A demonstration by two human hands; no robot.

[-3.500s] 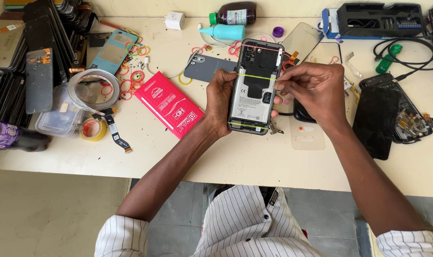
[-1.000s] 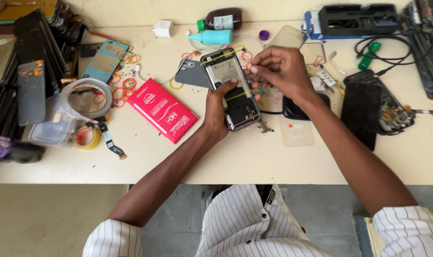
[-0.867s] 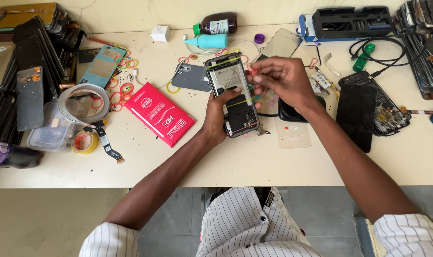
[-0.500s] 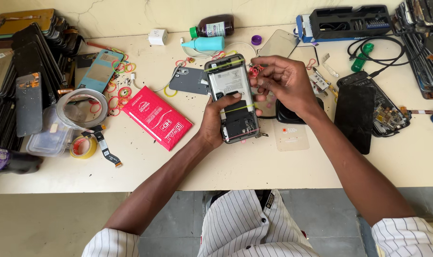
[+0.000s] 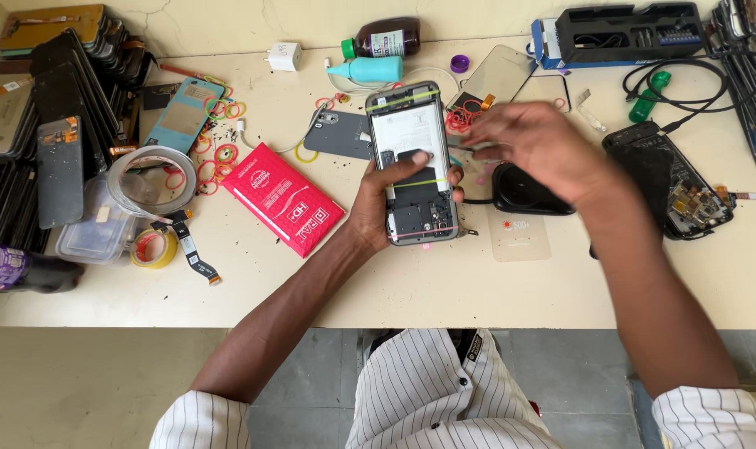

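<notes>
My left hand grips an opened phone from its left side, thumb across the exposed back. The phone's rear cover is off, showing a white battery and dark boards. Thin rubber bands cross it: a green one near the top, a yellow-green one at the middle and a pink one near the bottom. My right hand hovers just right of the phone's upper half, blurred, fingers pointing left toward it. Whether it pinches anything is unclear. A pile of red rubber bands lies just behind the phone.
A red packet and a grey back cover lie left of the phone. Tape rolls, stacked screens, bottles, a black tool tray and a broken phone crowd the table.
My right hand has drawn back from the phone's top edge toward the right and is now blurred. The phone stays in my left hand, sitting slightly nearer and straighter.
</notes>
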